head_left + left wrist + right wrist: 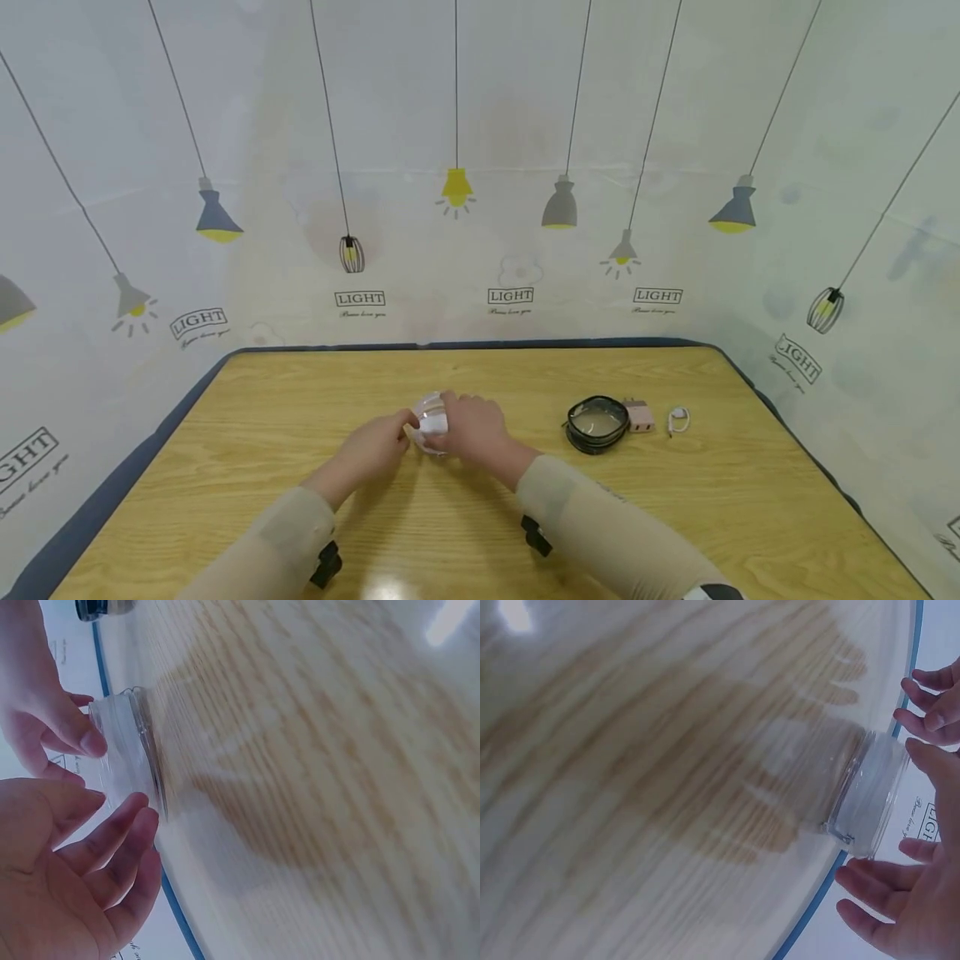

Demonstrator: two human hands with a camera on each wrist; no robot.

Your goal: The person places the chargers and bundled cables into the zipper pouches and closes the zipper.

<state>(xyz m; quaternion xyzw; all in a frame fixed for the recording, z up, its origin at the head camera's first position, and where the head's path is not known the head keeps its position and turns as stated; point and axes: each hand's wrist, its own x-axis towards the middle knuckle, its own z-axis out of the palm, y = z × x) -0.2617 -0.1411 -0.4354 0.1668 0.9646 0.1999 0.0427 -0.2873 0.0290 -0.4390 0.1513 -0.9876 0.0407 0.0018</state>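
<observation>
A clear round case (432, 424) with something white inside stands near the middle of the table. My right hand (478, 427) grips it from the right, thumb on one side and fingers on the other in the right wrist view. A small pull or clasp shows on the rim of the case (870, 796) there. My left hand (377, 447) is at the left edge of the case. In the left wrist view its fingers are loosely bent, with a gap between thumb and index finger. Whether the fingertips touch the rim is hard to tell.
Right of the hands lies a round clear pouch (597, 417) with black edging. Beside it are a pink plug adapter (639, 415) and a short looped white cable (678, 420). A curtain printed with lamps (517, 250) hangs behind the wooden table (300, 392).
</observation>
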